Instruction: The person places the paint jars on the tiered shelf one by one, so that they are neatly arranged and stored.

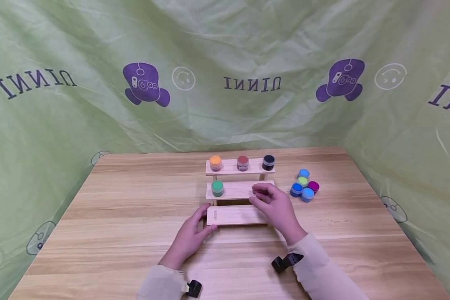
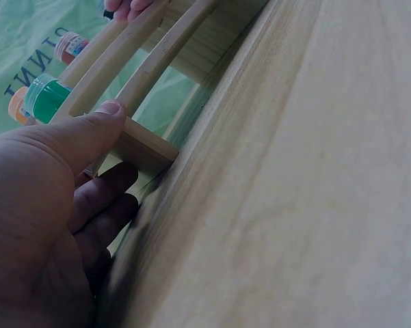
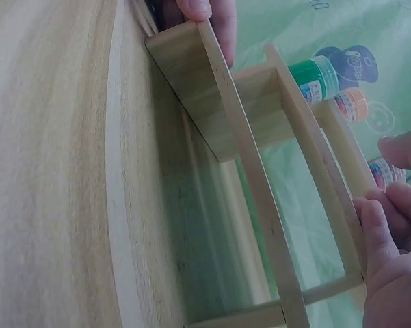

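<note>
A three-step wooden display stand (image 1: 238, 213) sits on the table. My left hand (image 1: 190, 239) grips the left end of its lowest shelf; in the left wrist view the thumb (image 2: 109, 109) lies on the shelf's front corner. Over the right end of the middle shelf is my right hand (image 1: 275, 206), fingers loosely bent and touching the wood, with nothing visible between them and the thumb (image 3: 402, 152). A green paint jar (image 1: 217, 188) stands at the middle shelf's left end. Orange (image 1: 215, 163), red-brown (image 1: 242, 163) and black (image 1: 268, 162) jars line the top shelf.
Right of the stand, several jars cluster on the table: dark blue (image 1: 296, 190), light blue (image 1: 307, 194), magenta (image 1: 313, 186), yellow-green (image 1: 302, 181) and another blue one (image 1: 303, 173). A green printed cloth (image 1: 225, 121) hangs behind and along both sides of the wooden table (image 1: 127, 200).
</note>
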Demonstrator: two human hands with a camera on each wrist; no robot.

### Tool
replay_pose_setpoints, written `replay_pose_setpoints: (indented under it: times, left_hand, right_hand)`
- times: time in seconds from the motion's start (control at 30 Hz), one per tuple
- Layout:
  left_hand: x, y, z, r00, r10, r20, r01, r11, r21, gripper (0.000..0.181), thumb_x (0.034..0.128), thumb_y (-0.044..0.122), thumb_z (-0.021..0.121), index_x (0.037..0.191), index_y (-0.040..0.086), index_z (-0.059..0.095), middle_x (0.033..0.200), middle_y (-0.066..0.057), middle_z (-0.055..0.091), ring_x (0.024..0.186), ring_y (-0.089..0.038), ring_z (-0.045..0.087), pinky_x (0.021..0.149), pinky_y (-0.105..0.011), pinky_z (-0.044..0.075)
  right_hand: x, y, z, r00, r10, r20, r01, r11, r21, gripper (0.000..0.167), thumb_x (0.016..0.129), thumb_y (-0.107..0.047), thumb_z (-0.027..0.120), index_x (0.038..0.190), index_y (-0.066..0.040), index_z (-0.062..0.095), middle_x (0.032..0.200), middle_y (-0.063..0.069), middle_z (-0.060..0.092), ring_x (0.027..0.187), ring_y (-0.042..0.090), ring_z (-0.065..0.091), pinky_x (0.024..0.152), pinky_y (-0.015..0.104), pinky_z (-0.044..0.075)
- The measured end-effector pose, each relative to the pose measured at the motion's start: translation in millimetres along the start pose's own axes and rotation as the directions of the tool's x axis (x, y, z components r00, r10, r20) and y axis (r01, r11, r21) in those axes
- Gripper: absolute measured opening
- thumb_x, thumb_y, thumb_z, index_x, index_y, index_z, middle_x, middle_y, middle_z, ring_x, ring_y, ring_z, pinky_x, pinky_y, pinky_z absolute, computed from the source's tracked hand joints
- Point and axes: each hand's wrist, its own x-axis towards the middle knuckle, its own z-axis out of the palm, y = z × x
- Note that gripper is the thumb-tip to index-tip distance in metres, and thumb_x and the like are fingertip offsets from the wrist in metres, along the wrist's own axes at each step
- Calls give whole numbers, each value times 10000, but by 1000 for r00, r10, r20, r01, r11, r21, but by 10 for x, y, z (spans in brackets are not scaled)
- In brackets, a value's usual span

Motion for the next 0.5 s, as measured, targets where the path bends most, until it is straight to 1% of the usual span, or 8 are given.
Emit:
replay_pose_setpoints:
  times: [0.2,0.37,0.5]
  left_hand:
    - [5,-4,5,1000,2,-3,-2,1000,8,688,912,288,750,1502,110,444,1315,-87,642,1337,-314,503,1139,-555,324]
    - [2,4,3,1000,-19,-1,19,1000,6,702,904,268,762,1510,121,437,1325,-77,639,1350,-296,493,1149,-541,317]
    - [-2,10,-1,999,-36,7,36,999,4,715,905,263,762,1521,135,424,1344,-73,631,1366,-287,478,1160,-535,303]
  right_hand:
    - [-27,33,-84,1000,11,-12,-11,1000,24,366,875,-64,778,1220,-15,666,1233,155,660,1134,282,667,913,242,538]
    - [-26,61,-143,1000,20,-17,-19,999,29,365,891,-92,772,1227,-2,659,1240,170,655,1141,295,661,924,238,530]
    - [-21,64,-197,998,14,-58,-10,998,62,347,888,-77,772,1203,24,667,1221,189,663,1117,314,670,895,224,542]
